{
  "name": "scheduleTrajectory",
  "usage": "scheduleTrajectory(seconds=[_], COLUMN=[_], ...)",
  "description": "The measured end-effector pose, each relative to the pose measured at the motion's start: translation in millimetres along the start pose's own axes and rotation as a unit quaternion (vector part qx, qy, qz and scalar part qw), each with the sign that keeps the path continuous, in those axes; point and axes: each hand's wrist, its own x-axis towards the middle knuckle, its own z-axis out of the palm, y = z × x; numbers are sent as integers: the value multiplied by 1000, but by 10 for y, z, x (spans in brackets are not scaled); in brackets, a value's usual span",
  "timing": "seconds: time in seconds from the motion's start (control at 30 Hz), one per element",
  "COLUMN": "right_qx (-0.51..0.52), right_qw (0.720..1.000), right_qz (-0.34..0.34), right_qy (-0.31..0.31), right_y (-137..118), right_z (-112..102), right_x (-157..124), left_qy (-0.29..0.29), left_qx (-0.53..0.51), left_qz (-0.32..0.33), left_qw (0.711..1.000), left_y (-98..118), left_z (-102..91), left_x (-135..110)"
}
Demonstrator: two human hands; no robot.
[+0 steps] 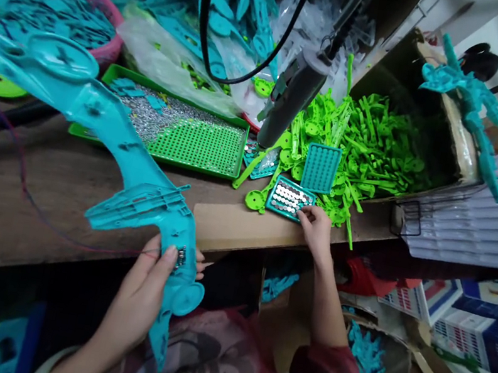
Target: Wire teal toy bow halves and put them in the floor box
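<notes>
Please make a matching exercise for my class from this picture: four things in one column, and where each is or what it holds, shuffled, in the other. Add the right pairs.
Column one
1. Left hand
2. Pink basket
3. Right hand
4. Green tray

Column two
A. At the edge of a small turquoise tray of shiny discs
B. Partly covered with small silvery pieces, its mesh base showing elsewhere
C. Holding a long turquoise part
D. Heaped with small flat turquoise pieces

Right pairs: 1-C, 2-D, 3-A, 4-B
</notes>
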Motion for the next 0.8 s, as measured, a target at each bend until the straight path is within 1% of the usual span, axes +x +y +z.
scheduleTrajectory(seconds=[0.1,0.2,0.27,0.33,0.4,0.47,0.53,0.6,0.63,0.7,0.8], right_qx=[1,1,0,-1,8,32,52,38,20,-25,-69], right_qw=[1000,998,997,997,993,976,945,917,906,888,865], right_qz=[-17,-42,-53,-66,-112,-206,-320,-396,-421,-456,-496], right_qy=[-27,-52,-56,-28,26,65,53,44,44,46,26], right_y=[10,8,-49,-209,-495,-866,-1228,-1486,-1563,-1627,-1629], right_z=[-29,-87,-126,-139,-103,-2,156,325,395,473,436], right_x=[22,39,30,-40,-204,-440,-675,-840,-889,-936,-946], left_qy=[-4,-15,-18,-15,-16,-25,-28,-9,2,14,8], left_qx=[-2,-29,-48,-59,-59,-49,-29,4,21,45,61], left_qz=[-1,-6,-8,-10,-10,-10,0,29,45,68,77], left_qw=[1000,999,999,998,998,998,999,1000,999,997,995], left_y=[8,29,46,54,48,26,-1,-26,-36,-55,-98], left_z=[28,68,83,86,83,84,90,94,92,77,31], left_x=[6,-9,-25,-41,-56,-70,-83,-96,-104,-120,-152])
